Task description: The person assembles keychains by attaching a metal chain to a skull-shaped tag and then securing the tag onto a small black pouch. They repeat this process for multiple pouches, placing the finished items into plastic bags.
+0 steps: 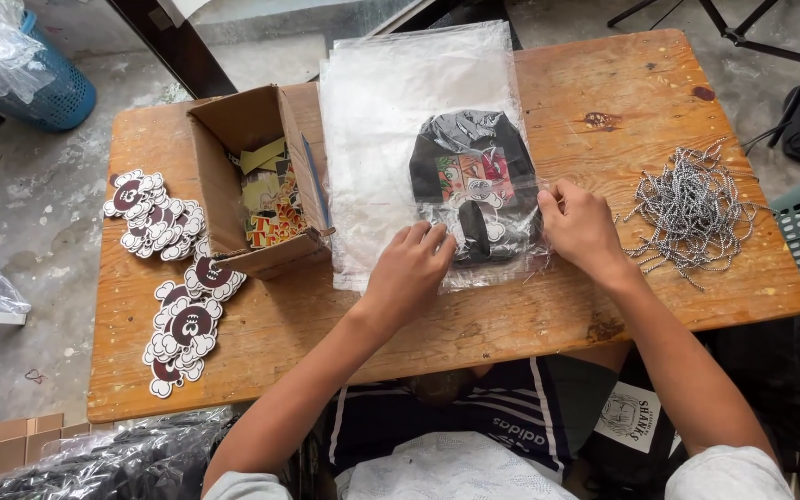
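Note:
A folded black garment (474, 181) with a colourful cartoon print lies inside a clear plastic bag, on top of a stack of clear bags (400, 102) on the wooden table (604, 83). My left hand (409, 268) presses flat on the bag's near left corner, fingers spread. Pinching the bag's near right edge beside the garment is my right hand (581, 227).
An open cardboard box (247, 176) with printed cards stands left of the bags. Flower-shaped dark red and white tags (173, 268) lie in piles at the table's left. A heap of black-and-white cords (692, 208) sits at the right. A blue basket (48, 88) stands on the floor.

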